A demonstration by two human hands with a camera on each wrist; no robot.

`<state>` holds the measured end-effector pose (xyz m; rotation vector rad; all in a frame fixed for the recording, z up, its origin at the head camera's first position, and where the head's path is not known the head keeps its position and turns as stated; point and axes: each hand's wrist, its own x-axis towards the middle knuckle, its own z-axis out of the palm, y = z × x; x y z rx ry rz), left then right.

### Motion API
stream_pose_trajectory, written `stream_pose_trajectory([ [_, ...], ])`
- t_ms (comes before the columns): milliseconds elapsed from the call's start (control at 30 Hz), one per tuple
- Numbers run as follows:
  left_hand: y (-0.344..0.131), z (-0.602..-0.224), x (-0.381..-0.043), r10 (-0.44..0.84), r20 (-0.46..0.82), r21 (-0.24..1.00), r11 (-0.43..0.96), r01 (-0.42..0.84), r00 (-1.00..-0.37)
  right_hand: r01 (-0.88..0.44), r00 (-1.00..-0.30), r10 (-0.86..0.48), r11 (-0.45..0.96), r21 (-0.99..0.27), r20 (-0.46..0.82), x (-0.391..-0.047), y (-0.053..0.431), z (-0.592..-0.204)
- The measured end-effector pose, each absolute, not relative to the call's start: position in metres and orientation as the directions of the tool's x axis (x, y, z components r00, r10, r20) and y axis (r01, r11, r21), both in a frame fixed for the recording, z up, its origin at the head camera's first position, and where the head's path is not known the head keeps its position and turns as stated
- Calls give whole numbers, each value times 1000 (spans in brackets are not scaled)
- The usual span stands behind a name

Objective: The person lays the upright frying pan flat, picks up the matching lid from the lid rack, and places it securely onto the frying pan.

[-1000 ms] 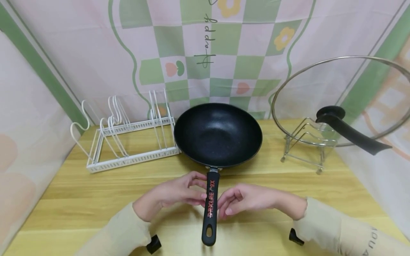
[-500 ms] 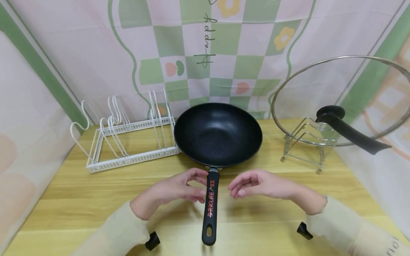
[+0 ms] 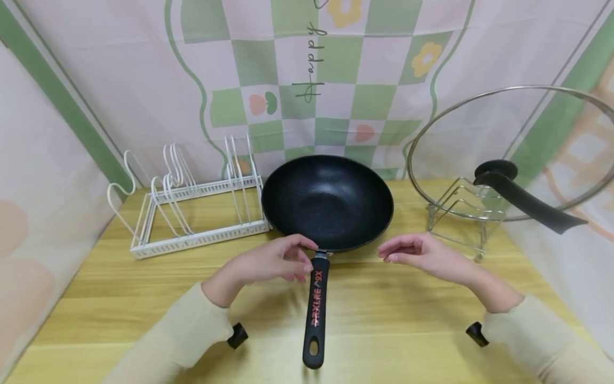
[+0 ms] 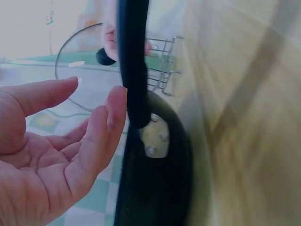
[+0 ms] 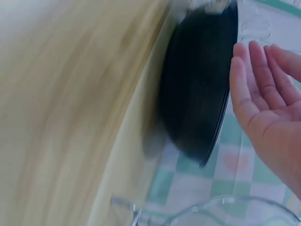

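Observation:
A black wok (image 3: 328, 205) sits on the wooden table, its long black handle (image 3: 315, 314) with red lettering pointing toward me. My left hand (image 3: 271, 261) is by the top of the handle, fingers loosely bent; in the left wrist view the hand (image 4: 70, 146) shows an empty palm beside the handle (image 4: 134, 61). To the right of the wok, my right hand (image 3: 427, 257) hovers over the table near its rim, holding nothing. The right wrist view has its relaxed fingers (image 5: 265, 77) overlapping the edge of the wok (image 5: 197, 84).
A white wire rack (image 3: 201, 232) stands left of the wok, close to its rim. At the right, a glass lid (image 3: 446, 133) with a black knob (image 3: 496, 169) and a black handle-like piece (image 3: 532, 205) stands in a small metal rack (image 3: 455, 234). A patterned cloth (image 3: 297, 64) hangs behind.
My right hand has moved away from the handle, right and forward, to beside the wok. My left hand has shifted slightly forward along the handle. The wok has stayed put.

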<state>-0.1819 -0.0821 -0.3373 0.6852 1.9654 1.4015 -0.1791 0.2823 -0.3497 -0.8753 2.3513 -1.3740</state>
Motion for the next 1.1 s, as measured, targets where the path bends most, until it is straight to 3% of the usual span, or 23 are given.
stream_pose_trajectory([
  [200,-61,-319,-193,719,-92,969,223,103,-689,-379,-887,-452,603,-702,90,-188,309,-356],
  [367,-31,-298,-203,721,12,968,165,187,-693,-371,-923,-355,723,-583,148,-195,335,-368],
  [567,-7,-286,-215,716,79,955,145,259,-694,-315,-949,-275,781,-540,156,-203,350,-383],
  [933,41,-286,-238,603,181,929,155,337,-777,-278,-948,-172,859,-429,268,-214,369,-398],
  [1100,63,-285,-248,570,260,891,170,422,-779,-258,-946,-147,881,-397,288,-218,370,-400],
])
